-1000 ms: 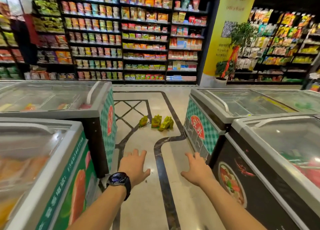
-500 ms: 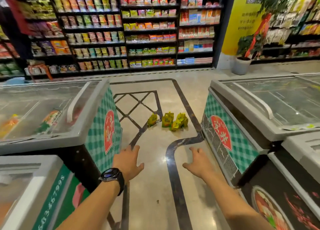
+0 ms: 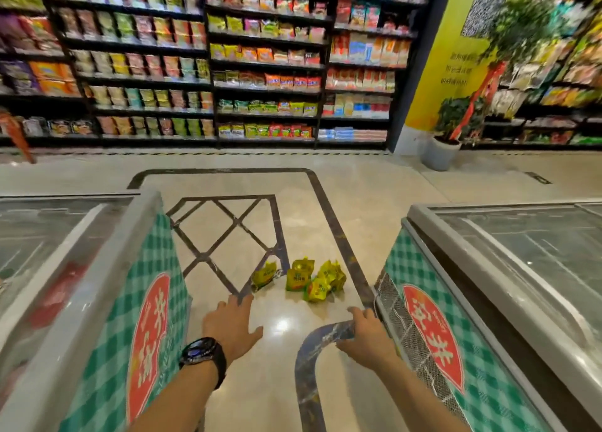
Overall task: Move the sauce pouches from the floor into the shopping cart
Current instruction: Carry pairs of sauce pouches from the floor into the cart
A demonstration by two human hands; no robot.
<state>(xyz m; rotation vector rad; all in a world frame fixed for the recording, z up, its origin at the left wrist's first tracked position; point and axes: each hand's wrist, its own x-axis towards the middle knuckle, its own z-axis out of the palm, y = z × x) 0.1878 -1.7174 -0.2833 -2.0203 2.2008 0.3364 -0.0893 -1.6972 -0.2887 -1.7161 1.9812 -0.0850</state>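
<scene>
The left hand (image 3: 231,327) and right hand (image 3: 368,340) are hovering low, fingers (image 3: 245,303) spread wide, holding nothing. The pouches (image 3: 303,280) are lying on the floor (image 3: 374,210) just ahead, between freezers (image 3: 146,268). I would be crouching closer before gripping one.

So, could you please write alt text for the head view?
Yellow-green plastic sauce pouches lie clustered on the beige tiled floor between two glass-topped chest freezers; the left hand and right hand reach toward them, empty and open.
</scene>
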